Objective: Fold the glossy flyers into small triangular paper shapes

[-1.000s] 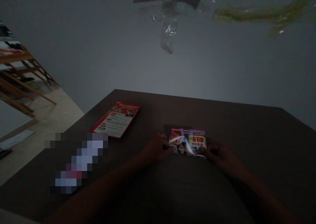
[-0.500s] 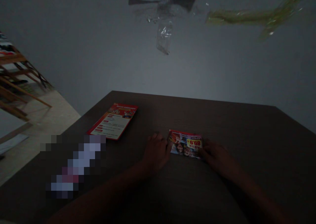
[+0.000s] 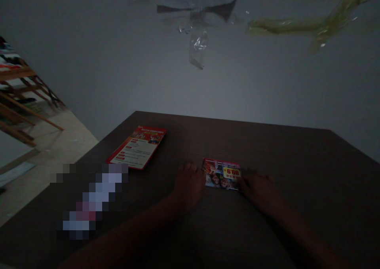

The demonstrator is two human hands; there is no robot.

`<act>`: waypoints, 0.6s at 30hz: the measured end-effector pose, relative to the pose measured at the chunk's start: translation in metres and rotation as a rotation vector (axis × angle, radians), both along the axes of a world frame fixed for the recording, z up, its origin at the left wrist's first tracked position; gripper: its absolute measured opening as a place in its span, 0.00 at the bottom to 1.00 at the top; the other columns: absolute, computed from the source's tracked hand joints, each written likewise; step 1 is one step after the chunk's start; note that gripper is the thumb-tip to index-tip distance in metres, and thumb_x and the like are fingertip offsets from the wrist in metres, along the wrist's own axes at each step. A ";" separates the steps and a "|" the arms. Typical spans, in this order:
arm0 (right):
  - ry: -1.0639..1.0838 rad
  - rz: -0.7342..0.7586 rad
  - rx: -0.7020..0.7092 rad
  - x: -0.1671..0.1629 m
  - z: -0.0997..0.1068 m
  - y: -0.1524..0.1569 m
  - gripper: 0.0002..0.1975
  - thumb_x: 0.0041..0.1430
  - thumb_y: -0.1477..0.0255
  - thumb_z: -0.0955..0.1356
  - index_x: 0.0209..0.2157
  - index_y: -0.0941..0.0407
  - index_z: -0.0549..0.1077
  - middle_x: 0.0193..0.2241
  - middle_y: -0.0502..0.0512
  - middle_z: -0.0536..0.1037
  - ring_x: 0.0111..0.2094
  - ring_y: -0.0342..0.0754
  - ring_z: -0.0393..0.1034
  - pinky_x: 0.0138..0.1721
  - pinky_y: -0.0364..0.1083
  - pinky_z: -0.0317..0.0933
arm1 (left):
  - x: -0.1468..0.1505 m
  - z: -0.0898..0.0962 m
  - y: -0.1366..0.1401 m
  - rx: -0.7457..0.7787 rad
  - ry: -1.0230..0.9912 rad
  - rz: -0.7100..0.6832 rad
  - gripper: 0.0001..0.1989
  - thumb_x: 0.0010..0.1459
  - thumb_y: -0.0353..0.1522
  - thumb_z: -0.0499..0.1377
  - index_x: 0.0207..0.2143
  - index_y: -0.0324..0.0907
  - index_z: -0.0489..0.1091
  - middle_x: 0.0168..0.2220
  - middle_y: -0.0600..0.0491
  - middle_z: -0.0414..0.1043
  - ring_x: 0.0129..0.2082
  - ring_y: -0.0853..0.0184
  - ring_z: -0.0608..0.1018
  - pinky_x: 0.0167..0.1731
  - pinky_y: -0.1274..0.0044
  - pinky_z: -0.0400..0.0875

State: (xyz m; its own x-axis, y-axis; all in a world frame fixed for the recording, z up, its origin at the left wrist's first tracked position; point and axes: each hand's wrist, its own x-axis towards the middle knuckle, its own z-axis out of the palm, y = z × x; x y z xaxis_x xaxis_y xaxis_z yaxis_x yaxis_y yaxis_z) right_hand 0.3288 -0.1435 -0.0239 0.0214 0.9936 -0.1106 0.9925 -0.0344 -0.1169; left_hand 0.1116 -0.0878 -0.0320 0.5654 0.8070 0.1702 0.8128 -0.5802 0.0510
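Observation:
A small printed leaflet [image 3: 218, 179], apparently folded, lies on the table with colourful pictures and a yellow price patch that reads upside down from here. At its left edge is my left hand [image 3: 190, 185], fingers curled and thumb side against the paper. My right hand [image 3: 257, 192] is closed at the right edge, thumb and fingers pinching near the lower corner. To the left, a stack of red and white flyers [image 3: 138, 147] rests untouched. The dim light hides details of the fingertips.
The dark brown table [image 3: 261, 146] meets a grey wall [image 3: 267, 79] bearing yellow tape [image 3: 285, 27] and clear tape. A blurred-out, pixelated item [image 3: 99, 197] lies on the table's left side. Wooden furniture [image 3: 20, 87] stands on the floor beyond the left edge.
The view has tilted up slightly, so everything sits a little lower. My right hand and the leaflet's right edge have shifted slightly left. The flyer stack stays where it was on the table.

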 end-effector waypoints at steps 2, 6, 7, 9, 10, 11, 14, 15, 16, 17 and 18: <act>-0.004 0.002 -0.003 0.001 -0.001 0.000 0.23 0.62 0.64 0.54 0.29 0.57 0.76 0.30 0.62 0.78 0.38 0.59 0.70 0.40 0.58 0.56 | 0.001 0.001 0.000 -0.007 0.019 -0.001 0.18 0.62 0.35 0.44 0.32 0.37 0.72 0.34 0.44 0.69 0.38 0.60 0.69 0.38 0.67 0.62; -0.040 -0.016 -0.023 -0.003 0.001 0.000 0.22 0.62 0.64 0.55 0.31 0.57 0.76 0.32 0.63 0.78 0.39 0.58 0.70 0.41 0.57 0.55 | 0.002 0.003 0.000 -0.033 0.044 0.005 0.18 0.63 0.35 0.44 0.33 0.37 0.72 0.35 0.44 0.70 0.39 0.60 0.70 0.38 0.67 0.62; -0.052 -0.026 -0.024 -0.004 0.002 0.000 0.22 0.62 0.64 0.55 0.32 0.58 0.76 0.32 0.63 0.78 0.39 0.58 0.70 0.41 0.57 0.54 | 0.002 0.003 0.001 -0.038 0.050 0.011 0.19 0.63 0.35 0.44 0.33 0.37 0.72 0.35 0.44 0.70 0.39 0.60 0.70 0.38 0.67 0.62; -0.064 -0.039 -0.027 -0.007 0.005 -0.001 0.22 0.63 0.65 0.54 0.33 0.58 0.76 0.33 0.63 0.78 0.40 0.57 0.69 0.42 0.57 0.53 | 0.003 0.003 0.001 -0.041 0.059 0.022 0.19 0.63 0.35 0.43 0.33 0.38 0.72 0.35 0.45 0.71 0.39 0.60 0.70 0.38 0.67 0.62; -0.067 -0.041 -0.030 -0.009 0.006 -0.001 0.22 0.63 0.64 0.54 0.34 0.58 0.76 0.33 0.63 0.78 0.40 0.57 0.69 0.42 0.57 0.53 | 0.003 0.003 0.001 -0.045 0.063 0.028 0.20 0.63 0.35 0.43 0.33 0.38 0.72 0.36 0.44 0.71 0.39 0.60 0.70 0.38 0.67 0.62; -0.067 -0.043 -0.033 -0.009 0.007 -0.001 0.23 0.63 0.64 0.54 0.34 0.58 0.76 0.33 0.63 0.78 0.39 0.57 0.70 0.42 0.57 0.52 | 0.003 0.003 0.001 -0.050 0.065 0.031 0.20 0.63 0.35 0.43 0.33 0.38 0.72 0.36 0.44 0.71 0.40 0.60 0.70 0.39 0.67 0.62; -0.081 -0.051 -0.034 -0.010 0.006 -0.002 0.23 0.63 0.64 0.54 0.33 0.58 0.76 0.33 0.63 0.78 0.40 0.57 0.69 0.41 0.56 0.52 | 0.004 0.005 0.001 -0.067 0.068 0.037 0.20 0.63 0.35 0.43 0.34 0.38 0.73 0.36 0.44 0.71 0.40 0.60 0.71 0.40 0.67 0.63; -0.089 -0.050 -0.036 -0.009 0.005 -0.002 0.23 0.63 0.64 0.54 0.33 0.58 0.76 0.32 0.62 0.78 0.40 0.58 0.69 0.41 0.56 0.53 | 0.005 0.005 0.001 -0.071 0.071 0.037 0.20 0.63 0.35 0.43 0.34 0.38 0.73 0.36 0.44 0.71 0.40 0.60 0.71 0.40 0.67 0.63; -0.097 -0.046 -0.036 -0.009 0.004 -0.001 0.23 0.63 0.64 0.54 0.32 0.58 0.76 0.32 0.62 0.78 0.40 0.58 0.69 0.41 0.56 0.53 | 0.005 0.006 0.001 -0.072 0.075 0.034 0.20 0.63 0.35 0.43 0.34 0.38 0.73 0.36 0.44 0.71 0.40 0.60 0.71 0.40 0.67 0.63; -0.105 -0.040 -0.036 -0.008 0.003 -0.001 0.23 0.63 0.64 0.54 0.32 0.58 0.76 0.31 0.62 0.78 0.39 0.57 0.70 0.40 0.55 0.54 | 0.005 0.006 0.002 -0.072 0.079 0.030 0.20 0.63 0.35 0.43 0.34 0.38 0.73 0.36 0.44 0.71 0.40 0.60 0.71 0.39 0.67 0.63; -0.112 -0.031 -0.036 -0.007 0.002 -0.001 0.23 0.63 0.64 0.53 0.32 0.58 0.76 0.31 0.62 0.78 0.38 0.57 0.70 0.40 0.55 0.54 | 0.005 0.006 0.002 -0.071 0.083 0.030 0.20 0.63 0.35 0.43 0.34 0.37 0.73 0.36 0.44 0.71 0.40 0.60 0.71 0.39 0.68 0.63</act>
State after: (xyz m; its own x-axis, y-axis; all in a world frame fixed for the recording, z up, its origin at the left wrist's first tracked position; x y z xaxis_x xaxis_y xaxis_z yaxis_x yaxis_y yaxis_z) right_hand 0.3216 -0.1443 -0.0217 0.0663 0.9877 -0.1415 0.9977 -0.0674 -0.0030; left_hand 0.1167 -0.0860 -0.0257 0.5503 0.8324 0.0653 0.8332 -0.5526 0.0230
